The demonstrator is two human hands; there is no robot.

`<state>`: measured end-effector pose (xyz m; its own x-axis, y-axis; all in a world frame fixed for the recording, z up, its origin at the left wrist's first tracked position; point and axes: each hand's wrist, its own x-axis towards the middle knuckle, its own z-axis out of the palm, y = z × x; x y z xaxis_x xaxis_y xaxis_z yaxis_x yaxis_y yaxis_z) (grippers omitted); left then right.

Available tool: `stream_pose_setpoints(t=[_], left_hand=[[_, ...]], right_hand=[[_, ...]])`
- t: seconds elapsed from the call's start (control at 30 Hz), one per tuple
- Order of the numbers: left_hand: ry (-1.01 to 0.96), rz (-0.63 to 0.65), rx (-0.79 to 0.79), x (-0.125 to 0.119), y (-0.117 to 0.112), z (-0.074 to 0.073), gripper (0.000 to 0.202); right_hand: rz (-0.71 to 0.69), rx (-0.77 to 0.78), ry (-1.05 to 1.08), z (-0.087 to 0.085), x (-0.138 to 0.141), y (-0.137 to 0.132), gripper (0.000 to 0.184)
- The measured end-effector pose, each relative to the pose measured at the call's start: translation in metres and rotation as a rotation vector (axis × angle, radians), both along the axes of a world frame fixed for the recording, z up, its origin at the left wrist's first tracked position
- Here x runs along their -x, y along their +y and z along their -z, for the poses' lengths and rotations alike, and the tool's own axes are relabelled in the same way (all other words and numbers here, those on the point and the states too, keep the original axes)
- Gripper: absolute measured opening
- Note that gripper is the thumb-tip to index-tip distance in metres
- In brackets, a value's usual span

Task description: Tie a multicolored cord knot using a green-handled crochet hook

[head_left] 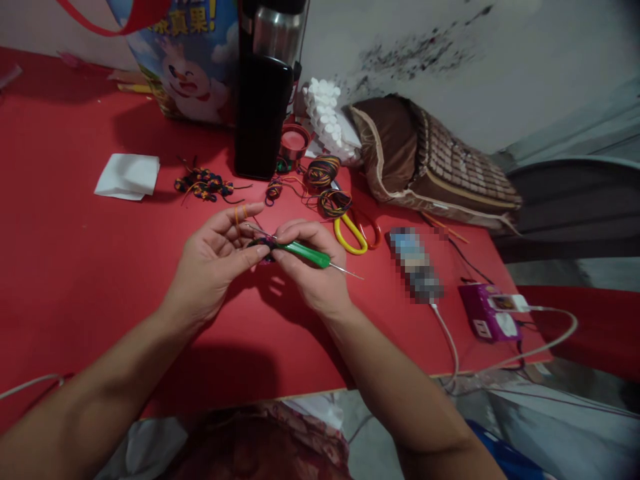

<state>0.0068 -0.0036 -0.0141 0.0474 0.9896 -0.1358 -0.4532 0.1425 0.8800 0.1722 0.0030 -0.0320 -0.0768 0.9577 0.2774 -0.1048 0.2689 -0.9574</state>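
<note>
green hook (309, 255) pinched in r hand (321, 280); l hand (207, 260) pinches dark yarn piece (269, 243), prob. part-done. knotted bits (205, 184) look finished; yarn balls (324, 171) suggest more tbd.

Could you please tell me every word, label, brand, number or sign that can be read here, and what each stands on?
"真果!" in yellow on the cartoon bag; the character before it is unclear, and the line above is cut off by the picture's edge.
White label on the purple box: too small and blurred to read.
Phone with the white cable: pixelated, nothing readable.
</note>
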Motion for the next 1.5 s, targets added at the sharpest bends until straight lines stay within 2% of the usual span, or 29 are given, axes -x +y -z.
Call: stream_pose_setpoints(t=[0.13,0.33,0.67,0.9,1.23,1.33,1.5], left_hand=[[-0.099,0.021,0.075,-0.002,0.0,-0.001,0.046],[-0.265,0.065,0.288,-0.002,0.003,-0.002,0.041],[-0.313,0.059,0.333,0.0,0.006,-0.001,0.043],[-0.313,0.072,0.328,0.002,0.006,-0.004,0.042],[-0.331,0.078,0.315,0.002,0.006,-0.003,0.039],[-0.309,0.062,0.27,0.001,0.005,-0.002,0.042],[-0.264,0.049,0.257,0.002,0.006,0.0,0.045]], right_hand=[[-0.01,0.037,0.063,0.006,0.002,-0.001,0.011],[-0.055,0.265,0.299,0.015,0.008,0.0,0.019],[-0.12,0.436,0.502,0.011,0.014,0.005,0.024],[-0.097,0.402,0.48,0.006,0.013,0.002,0.022],[-0.108,0.336,0.341,0.012,0.009,0.001,0.026],[-0.073,0.278,0.272,0.013,0.009,0.0,0.025],[-0.012,0.081,0.1,0.006,0.006,-0.002,0.017]])
